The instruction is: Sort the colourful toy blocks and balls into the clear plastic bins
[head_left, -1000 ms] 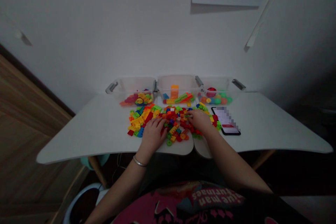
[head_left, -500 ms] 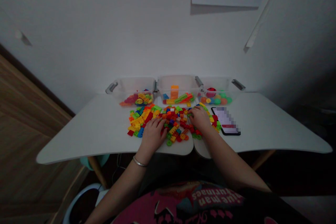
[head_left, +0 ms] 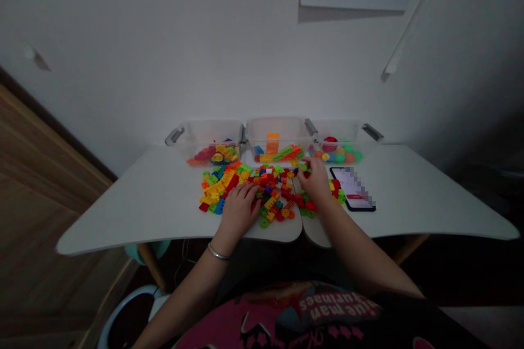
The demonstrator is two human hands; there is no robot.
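Observation:
A heap of small coloured plastic bricks (head_left: 245, 185) lies spread on the white table (head_left: 155, 202) in front of me. My left hand (head_left: 238, 208) rests flat on the near side of the heap, fingers stretched over red and orange pieces. My right hand (head_left: 314, 181) reaches to the far right part of the heap, fingertips pinched around a small piece I cannot make out. A bangle sits on my left wrist.
Three clear plastic bins stand along the wall: the left bin (head_left: 204, 142) and middle bin (head_left: 278, 139) hold bricks, the right bin (head_left: 341, 142) holds coloured balls. A phone (head_left: 352, 188) lies face up right of the heap. A stool (head_left: 123, 316) stands below left.
My right hand has moved away from me and slightly right, toward the far edge of the heap near the bins. My left hand has stayed in place.

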